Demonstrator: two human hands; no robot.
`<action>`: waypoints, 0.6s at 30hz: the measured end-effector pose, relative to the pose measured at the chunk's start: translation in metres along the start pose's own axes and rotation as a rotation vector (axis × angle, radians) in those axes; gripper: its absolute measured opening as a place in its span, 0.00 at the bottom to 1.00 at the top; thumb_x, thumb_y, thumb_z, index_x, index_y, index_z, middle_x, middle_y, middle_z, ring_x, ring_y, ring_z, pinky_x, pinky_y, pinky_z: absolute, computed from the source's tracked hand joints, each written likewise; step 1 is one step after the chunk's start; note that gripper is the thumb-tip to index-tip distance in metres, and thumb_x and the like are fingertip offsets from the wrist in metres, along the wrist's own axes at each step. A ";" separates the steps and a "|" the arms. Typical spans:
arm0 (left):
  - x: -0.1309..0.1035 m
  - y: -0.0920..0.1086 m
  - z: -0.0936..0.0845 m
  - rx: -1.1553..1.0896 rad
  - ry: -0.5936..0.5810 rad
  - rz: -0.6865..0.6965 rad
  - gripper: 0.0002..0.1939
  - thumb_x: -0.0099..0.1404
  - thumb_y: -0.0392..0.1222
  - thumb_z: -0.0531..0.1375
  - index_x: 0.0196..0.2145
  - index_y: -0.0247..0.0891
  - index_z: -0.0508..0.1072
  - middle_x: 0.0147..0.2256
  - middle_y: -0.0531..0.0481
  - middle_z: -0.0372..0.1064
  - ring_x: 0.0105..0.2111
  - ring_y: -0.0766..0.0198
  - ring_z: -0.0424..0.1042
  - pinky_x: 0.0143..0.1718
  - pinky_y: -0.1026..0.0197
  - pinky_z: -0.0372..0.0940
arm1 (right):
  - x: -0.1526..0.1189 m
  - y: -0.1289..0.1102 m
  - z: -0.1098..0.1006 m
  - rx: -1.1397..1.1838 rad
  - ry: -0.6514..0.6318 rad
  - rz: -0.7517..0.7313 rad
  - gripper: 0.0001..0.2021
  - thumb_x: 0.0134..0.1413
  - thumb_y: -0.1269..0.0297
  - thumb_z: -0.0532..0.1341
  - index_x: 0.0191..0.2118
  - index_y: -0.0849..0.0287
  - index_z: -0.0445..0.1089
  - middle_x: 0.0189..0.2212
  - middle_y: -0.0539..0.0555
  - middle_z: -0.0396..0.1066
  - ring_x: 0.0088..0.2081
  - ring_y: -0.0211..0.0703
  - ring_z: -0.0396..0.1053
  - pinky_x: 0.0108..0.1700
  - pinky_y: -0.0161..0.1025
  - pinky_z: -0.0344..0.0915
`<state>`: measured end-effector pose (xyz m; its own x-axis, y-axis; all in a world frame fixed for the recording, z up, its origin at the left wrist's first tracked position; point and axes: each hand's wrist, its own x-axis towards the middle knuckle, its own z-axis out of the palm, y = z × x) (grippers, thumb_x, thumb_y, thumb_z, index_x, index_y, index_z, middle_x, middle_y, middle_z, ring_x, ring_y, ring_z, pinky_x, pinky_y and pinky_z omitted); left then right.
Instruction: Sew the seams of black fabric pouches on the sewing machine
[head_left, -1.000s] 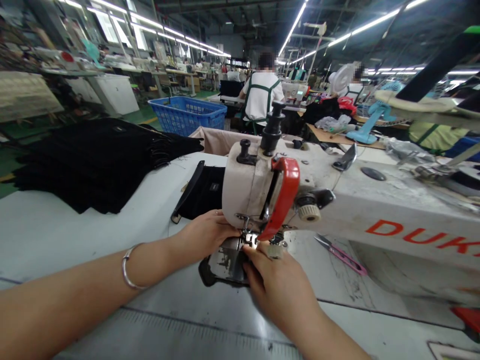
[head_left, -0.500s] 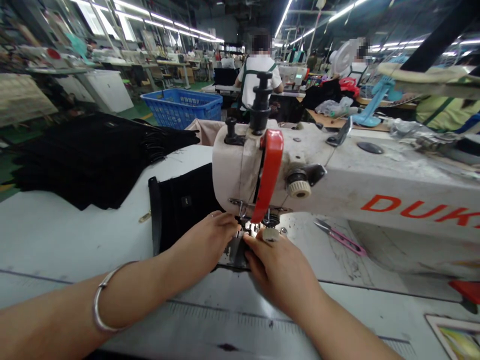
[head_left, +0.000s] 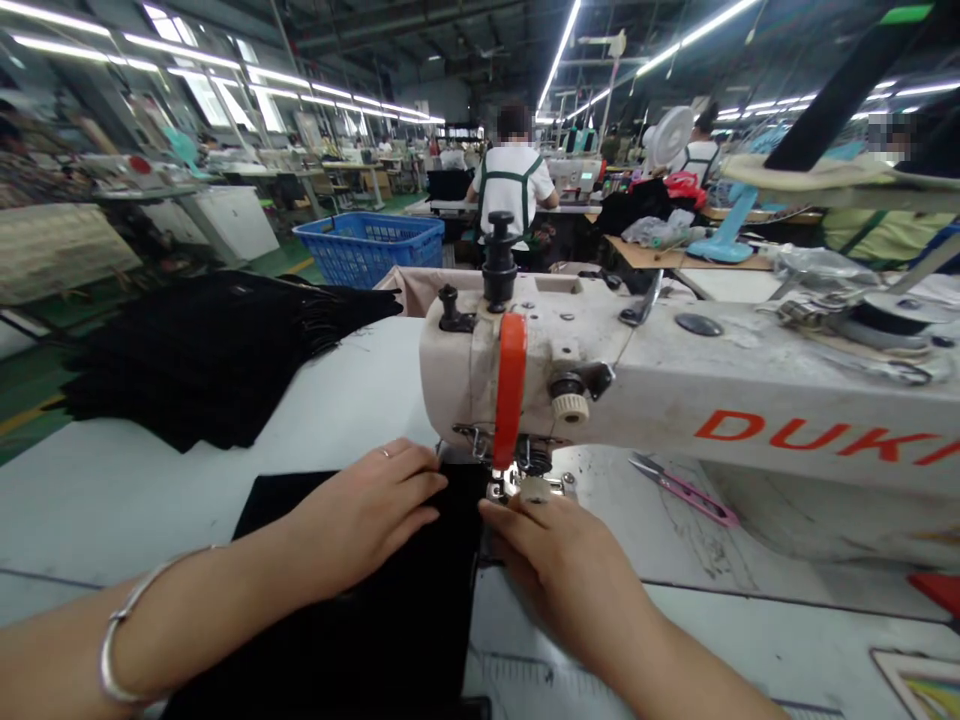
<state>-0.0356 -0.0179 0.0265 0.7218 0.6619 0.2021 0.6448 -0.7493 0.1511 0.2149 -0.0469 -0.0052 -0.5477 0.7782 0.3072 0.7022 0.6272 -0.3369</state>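
A black fabric piece (head_left: pixel 420 610) lies flat on the sewing machine's bed, stretching from the presser foot (head_left: pixel 501 488) towards me. My left hand (head_left: pixel 375 515) rests on its upper part, palm down, with the fingers stretched out and slightly apart. Close by the presser foot, my right hand (head_left: pixel 562 550) has bent fingers closed at the fabric's right edge; its thumb is mostly hidden. A light, round piece (head_left: pixel 535 490) shows over the right fingers. The sewing machine (head_left: pixel 457 380) has a red lever cover (head_left: pixel 510 390) above the needle area.
A stack of black fabric pieces (head_left: pixel 187 350) lies at the table's left. Pink-handled thread snips (head_left: pixel 690 495) rest on the bed beneath the machine arm. Behind the table stands a blue basket (head_left: pixel 371 245). A person in a white shirt (head_left: pixel 514 185) sits farther back.
The fabric lay left of and behind the needle, a small label showing; now black fabric spreads in front of the foot. My left hand has shifted left and its fingers have spread.
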 end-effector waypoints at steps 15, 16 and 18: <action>0.013 -0.005 0.027 -0.071 -0.063 0.099 0.22 0.71 0.32 0.53 0.61 0.37 0.66 0.60 0.40 0.66 0.62 0.54 0.63 0.65 0.42 0.57 | -0.002 0.000 0.004 -0.030 0.034 -0.047 0.12 0.64 0.75 0.58 0.46 0.57 0.77 0.36 0.54 0.76 0.36 0.46 0.74 0.38 0.42 0.69; 0.016 -0.008 0.025 -0.068 -0.075 0.095 0.21 0.72 0.32 0.53 0.61 0.37 0.67 0.60 0.41 0.67 0.62 0.54 0.64 0.65 0.42 0.57 | -0.002 0.001 0.001 -0.021 0.020 -0.026 0.12 0.63 0.75 0.59 0.47 0.58 0.77 0.37 0.54 0.76 0.38 0.47 0.74 0.39 0.42 0.70; 0.018 -0.007 0.018 -0.066 -0.111 0.087 0.21 0.72 0.33 0.53 0.61 0.36 0.67 0.60 0.40 0.67 0.62 0.53 0.64 0.65 0.42 0.57 | -0.001 0.002 -0.009 0.059 -0.023 0.006 0.10 0.59 0.74 0.63 0.44 0.56 0.77 0.37 0.53 0.76 0.40 0.47 0.73 0.43 0.42 0.69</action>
<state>-0.0228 -0.0007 0.0117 0.7996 0.5903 0.1099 0.5637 -0.8011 0.2014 0.2207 -0.0470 0.0016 -0.5543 0.7821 0.2848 0.6779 0.6228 -0.3907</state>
